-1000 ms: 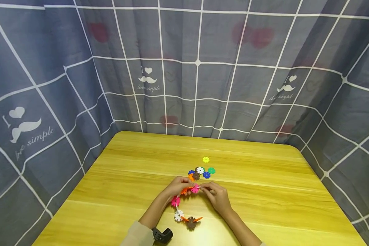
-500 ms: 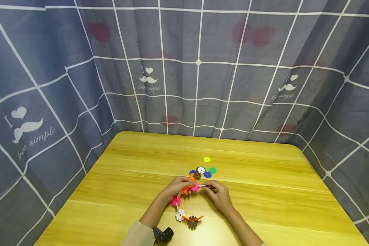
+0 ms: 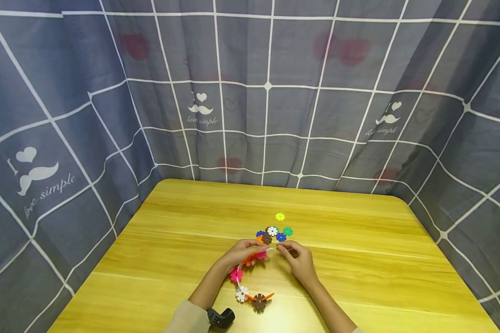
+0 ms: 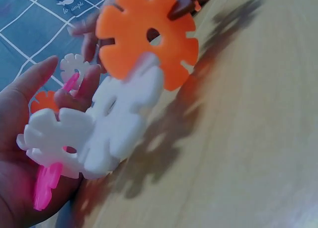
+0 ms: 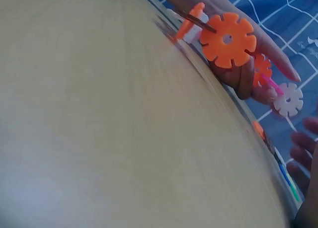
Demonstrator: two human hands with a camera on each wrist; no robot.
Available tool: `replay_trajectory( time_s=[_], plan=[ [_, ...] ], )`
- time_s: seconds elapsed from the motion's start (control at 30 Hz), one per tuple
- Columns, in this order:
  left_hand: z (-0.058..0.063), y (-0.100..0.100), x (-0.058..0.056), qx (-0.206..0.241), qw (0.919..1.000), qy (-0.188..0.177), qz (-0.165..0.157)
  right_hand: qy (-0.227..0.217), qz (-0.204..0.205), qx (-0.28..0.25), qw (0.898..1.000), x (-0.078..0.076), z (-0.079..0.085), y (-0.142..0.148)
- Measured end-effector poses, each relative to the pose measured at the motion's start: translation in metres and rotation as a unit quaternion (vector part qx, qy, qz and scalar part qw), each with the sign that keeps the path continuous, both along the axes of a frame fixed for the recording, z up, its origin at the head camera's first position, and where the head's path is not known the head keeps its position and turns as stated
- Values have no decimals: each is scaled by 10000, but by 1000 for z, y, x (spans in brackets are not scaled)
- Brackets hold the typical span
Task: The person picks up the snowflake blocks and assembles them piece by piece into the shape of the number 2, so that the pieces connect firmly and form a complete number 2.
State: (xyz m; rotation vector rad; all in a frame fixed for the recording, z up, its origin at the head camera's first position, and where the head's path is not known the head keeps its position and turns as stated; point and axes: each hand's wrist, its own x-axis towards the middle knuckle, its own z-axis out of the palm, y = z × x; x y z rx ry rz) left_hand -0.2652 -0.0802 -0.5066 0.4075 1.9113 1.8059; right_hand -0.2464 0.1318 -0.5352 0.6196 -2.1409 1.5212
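My left hand point(image 3: 239, 253) grips a curved chain of slotted plastic snowflake discs near its far end. A white disc point(image 5: 288, 100) stands out past the fingertips there, slotted to a pink one. Behind the hand the chain runs toward me through a pink disc point(image 3: 236, 274), a white disc point(image 3: 241, 294) and a brown disc point(image 3: 259, 302) with orange ones on either side. Seen up close in the left wrist view are an orange disc point(image 4: 119, 49) and joined white discs point(image 4: 54, 133). My right hand point(image 3: 302, 263), fingers loosely bent, hovers just right of the end disc, apart from it.
Beyond the hands lies a loose group of discs, among them a white disc point(image 3: 272, 231), a blue disc point(image 3: 281, 237) and a green disc point(image 3: 288, 231). A yellow disc point(image 3: 280, 216) lies farther back. A grid-patterned curtain point(image 3: 241, 111) surrounds the wooden table point(image 3: 358, 240).
My right hand has come off the white end disc and shifted slightly right. My left hand still holds the chain, with its end turned a little.
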Motion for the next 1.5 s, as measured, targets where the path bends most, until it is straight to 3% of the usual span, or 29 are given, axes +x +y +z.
replay_trajectory(
  time_s=[0.07,0.17,0.33,0.43,0.73,1.1,1.23,1.33,1.4,1.5],
  plan=[
    [0,0,0,63,10000,-32,-41,-241,-499,146,9984,-7,-1,1],
    [0,1,0,103,9999,11,-45,-340,-1214,833,9885,-18,-3,2],
    [-2,3,1,-48,9998,170,-114,-547,-1741,1870,9653,-26,-4,0],
    [-3,4,1,-154,9996,194,-98,-707,-1845,2009,9595,-26,-4,-1],
    [-1,3,0,-16,9993,254,-279,-605,-1758,1896,9641,-25,-1,1],
    [0,2,-2,16,9987,240,-441,-825,-1919,1743,9623,-20,2,6],
    [0,1,-1,-101,9989,231,-404,-1092,-1429,1057,9780,-15,0,10],
    [-1,1,0,-171,9989,208,-390,-1436,-577,-136,9879,-5,0,12],
    [0,0,-1,-217,9989,203,-361,-1731,6,-990,9799,3,1,11],
    [0,0,-1,-246,9990,212,-304,-2108,556,-1875,9578,13,3,7]
  ],
)
